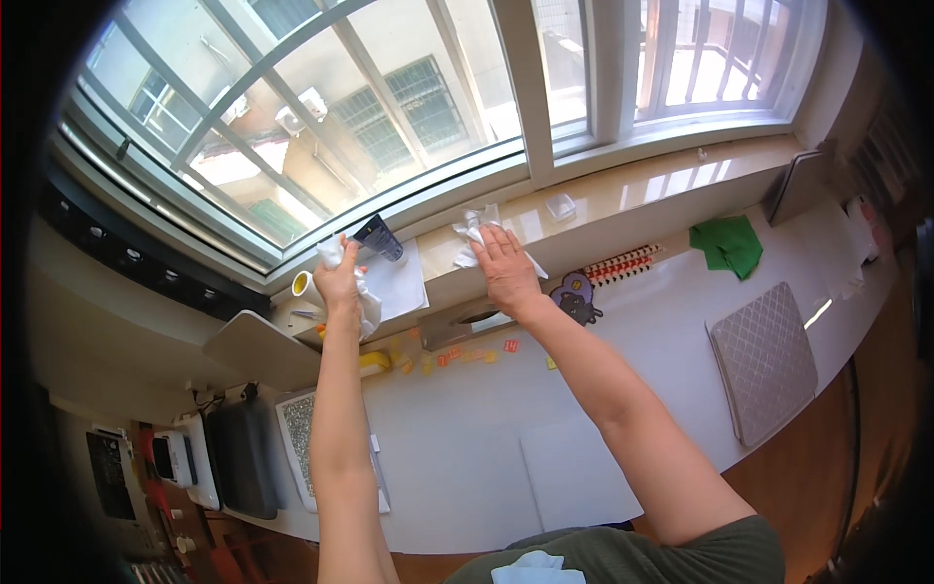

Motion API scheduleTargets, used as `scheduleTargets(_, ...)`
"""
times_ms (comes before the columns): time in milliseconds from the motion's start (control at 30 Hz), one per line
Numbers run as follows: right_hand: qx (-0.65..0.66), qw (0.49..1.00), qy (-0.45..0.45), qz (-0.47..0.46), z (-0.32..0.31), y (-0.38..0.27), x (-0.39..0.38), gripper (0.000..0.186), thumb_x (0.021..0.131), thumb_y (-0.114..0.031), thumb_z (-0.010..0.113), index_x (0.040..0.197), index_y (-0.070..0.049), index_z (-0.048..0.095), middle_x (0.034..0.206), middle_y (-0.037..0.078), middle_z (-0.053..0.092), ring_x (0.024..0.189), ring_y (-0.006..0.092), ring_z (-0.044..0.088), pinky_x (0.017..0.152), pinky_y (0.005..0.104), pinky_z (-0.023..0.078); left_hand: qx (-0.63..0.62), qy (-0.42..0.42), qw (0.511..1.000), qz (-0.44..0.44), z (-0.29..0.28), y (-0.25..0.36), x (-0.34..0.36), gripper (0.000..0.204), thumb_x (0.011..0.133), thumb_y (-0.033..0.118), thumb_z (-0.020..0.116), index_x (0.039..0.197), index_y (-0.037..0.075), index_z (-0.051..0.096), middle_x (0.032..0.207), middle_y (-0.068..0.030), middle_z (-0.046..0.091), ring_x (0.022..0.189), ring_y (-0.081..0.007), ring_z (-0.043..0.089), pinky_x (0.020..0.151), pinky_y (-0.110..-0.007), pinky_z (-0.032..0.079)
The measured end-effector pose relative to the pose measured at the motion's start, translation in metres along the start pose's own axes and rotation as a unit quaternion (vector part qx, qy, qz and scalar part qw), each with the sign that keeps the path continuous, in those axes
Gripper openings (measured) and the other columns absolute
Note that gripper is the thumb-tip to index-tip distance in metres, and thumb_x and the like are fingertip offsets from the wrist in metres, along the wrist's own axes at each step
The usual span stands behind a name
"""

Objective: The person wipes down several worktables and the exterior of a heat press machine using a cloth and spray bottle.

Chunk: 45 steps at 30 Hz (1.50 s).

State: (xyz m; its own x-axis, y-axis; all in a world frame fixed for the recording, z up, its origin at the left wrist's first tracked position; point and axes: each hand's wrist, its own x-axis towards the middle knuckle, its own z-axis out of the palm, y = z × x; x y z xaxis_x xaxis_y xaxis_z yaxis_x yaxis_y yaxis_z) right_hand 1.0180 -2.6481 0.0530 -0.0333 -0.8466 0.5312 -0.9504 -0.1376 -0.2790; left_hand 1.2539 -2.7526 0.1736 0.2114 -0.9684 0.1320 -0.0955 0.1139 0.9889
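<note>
My left hand is closed around a crumpled white tissue at the left end of the window sill. Right beside its fingers is a dark blue squeeze tube; whether they touch it I cannot tell. A white sheet of paper lies just right of that hand. Farther right, my right hand presses a second crumpled white tissue down on the sill, its fingers close together over it. A small clear plastic box sits on the sill past this hand.
A roll of tape stands by my left hand. Below the sill, a white desk bears a tissue box, a yellow object, a green cloth and a quilted grey pad. Barred windows rise behind the sill.
</note>
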Motion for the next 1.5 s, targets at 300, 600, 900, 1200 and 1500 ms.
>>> scheduleTargets(300, -0.051, 0.998, -0.031, 0.037, 0.0, -0.028, 0.003, 0.05, 0.087, -0.013, 0.051, 0.137, -0.006, 0.047, 0.146, 0.016, 0.042, 0.14, 0.031, 0.034, 0.118, 0.0427, 0.023, 0.347, -0.306, 0.86, 0.214, 0.154, 0.03, -0.088, 0.038, 0.076, 0.035, 0.079, 0.093, 0.002, 0.072, 0.07, -0.0129, 0.068, 0.063, -0.0237, 0.065, 0.067, -0.037, 0.052)
scheduleTargets(600, 0.399, 0.908, 0.059, 0.116, 0.032, 0.009, -0.016, 0.049, 0.091, -0.024, 0.058, 0.136, -0.009, 0.045, 0.13, 0.007, 0.054, 0.123, 0.0246, 0.048, 0.106, 0.0393, 0.036, 0.473, -0.312, 0.798, 0.206, 0.272, 0.001, -0.119, 0.045, 0.074, 0.033, 0.078, 0.102, -0.001, 0.069, 0.102, -0.0221, 0.069, 0.099, -0.0373, 0.066, 0.085, -0.045, 0.053)
scheduleTargets(900, 0.015, 1.0, -0.009, 0.025, -0.048, 0.107, -0.027, 0.035, 0.097, -0.024, 0.045, 0.128, -0.014, 0.058, 0.144, 0.007, 0.047, 0.14, 0.0211, 0.036, 0.119, 0.0512, 0.017, 0.35, -0.306, 0.882, 0.077, 0.162, 0.039, -0.082, 0.049, 0.065, 0.018, 0.088, 0.099, 0.0, 0.059, 0.095, -0.0163, 0.07, 0.081, -0.0264, 0.07, 0.072, -0.035, 0.054)
scheduleTargets(1200, -0.135, 0.956, 0.074, 0.248, -0.127, 0.264, -0.043, 0.028, 0.097, -0.024, 0.047, 0.12, -0.016, 0.06, 0.14, 0.003, 0.052, 0.136, 0.0228, 0.042, 0.118, 0.054, 0.019, 0.519, -0.187, 0.831, 0.065, 0.087, -0.017, -0.043, 0.051, 0.068, 0.018, 0.08, 0.114, 0.009, 0.059, 0.108, -0.015, 0.069, 0.103, -0.0336, 0.065, 0.086, -0.042, 0.052)
scheduleTargets(1500, -0.018, 0.999, 0.018, 0.041, -0.072, 0.142, -0.037, 0.034, 0.097, -0.019, 0.047, 0.129, -0.014, 0.057, 0.143, 0.008, 0.05, 0.136, 0.027, 0.042, 0.116, 0.0478, 0.027, 0.354, -0.142, 0.905, 0.189, 0.06, -0.017, -0.106, 0.062, 0.072, 0.012, 0.08, 0.128, 0.005, 0.055, 0.119, -0.0154, 0.061, 0.11, -0.0339, 0.06, 0.094, -0.04, 0.048)
